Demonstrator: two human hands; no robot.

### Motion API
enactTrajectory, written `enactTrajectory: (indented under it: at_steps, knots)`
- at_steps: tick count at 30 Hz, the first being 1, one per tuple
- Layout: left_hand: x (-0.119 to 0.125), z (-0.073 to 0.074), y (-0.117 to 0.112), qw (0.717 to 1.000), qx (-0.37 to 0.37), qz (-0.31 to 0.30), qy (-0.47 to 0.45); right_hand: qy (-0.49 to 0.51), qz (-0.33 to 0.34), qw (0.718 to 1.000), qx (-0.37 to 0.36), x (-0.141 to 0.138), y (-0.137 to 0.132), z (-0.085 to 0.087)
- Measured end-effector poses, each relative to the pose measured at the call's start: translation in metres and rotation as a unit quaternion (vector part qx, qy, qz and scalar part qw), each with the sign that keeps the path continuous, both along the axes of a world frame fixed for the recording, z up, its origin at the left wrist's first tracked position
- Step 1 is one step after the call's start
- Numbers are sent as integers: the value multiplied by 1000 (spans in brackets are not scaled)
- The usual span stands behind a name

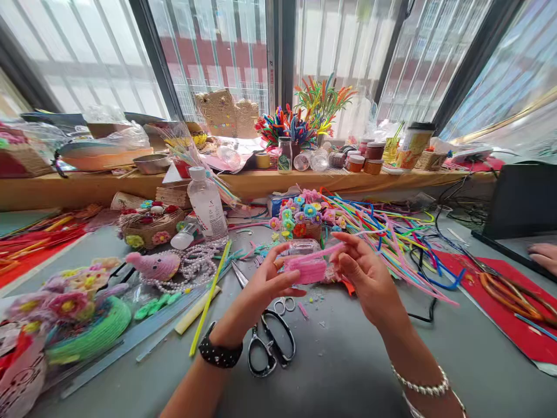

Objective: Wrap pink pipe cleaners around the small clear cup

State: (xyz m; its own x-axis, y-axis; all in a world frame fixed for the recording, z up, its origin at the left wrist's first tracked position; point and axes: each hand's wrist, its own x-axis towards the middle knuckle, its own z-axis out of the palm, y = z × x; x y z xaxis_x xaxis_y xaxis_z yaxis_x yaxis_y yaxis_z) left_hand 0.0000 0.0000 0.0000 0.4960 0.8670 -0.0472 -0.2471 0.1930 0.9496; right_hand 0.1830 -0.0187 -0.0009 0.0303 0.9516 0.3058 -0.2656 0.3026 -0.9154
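My left hand (265,284) is closed around a pink coil of fuzzy pipe cleaner (306,270), thumb and fingers gripping its left end. My right hand (369,278) pinches the loose pink strand that runs over the coil's top right. Both hands hover above the grey table (339,360), just past black-handled scissors (267,339). A black watch sits on my left wrist and beaded bracelets on my right.
A heap of coloured pipe cleaners (383,226) lies behind my hands, with a small basket of flowers (300,217). A clear bottle (208,203), a pink knitted figure (154,265), pearls and a green woven basket (87,331) fill the left. Another person's hand (543,255) rests far right by a laptop.
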Motion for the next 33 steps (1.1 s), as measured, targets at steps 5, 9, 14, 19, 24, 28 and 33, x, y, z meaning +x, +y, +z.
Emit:
enactTrajectory:
  at_steps: [5, 9, 14, 19, 24, 28, 33]
  knots:
    - [6, 1, -3, 1000, -5, -14, 9, 31, -23, 999, 2, -4, -3, -3]
    - [7, 1, -5, 1000, -13, -16, 9, 27, -58, 998, 11, -5, -4, -3]
    - [6, -1, -4, 999, -27, -14, -26, -20, -92, 995, 26, -5, -4, -5]
    - [5, -5, -2, 996, -52, 3, -67, -46, -98, 994, 34, -6, -4, -7]
    - [5, -5, -2, 997, -54, 4, -59, -72, -106, 991, 38, -7, -4, -7]
    - [6, -4, -2, 997, -49, 10, -57, -90, -102, 990, 38, -7, -5, -7]
    - [5, -6, -1, 997, -44, 12, -67, -105, -100, 989, 38, -8, -6, -6]
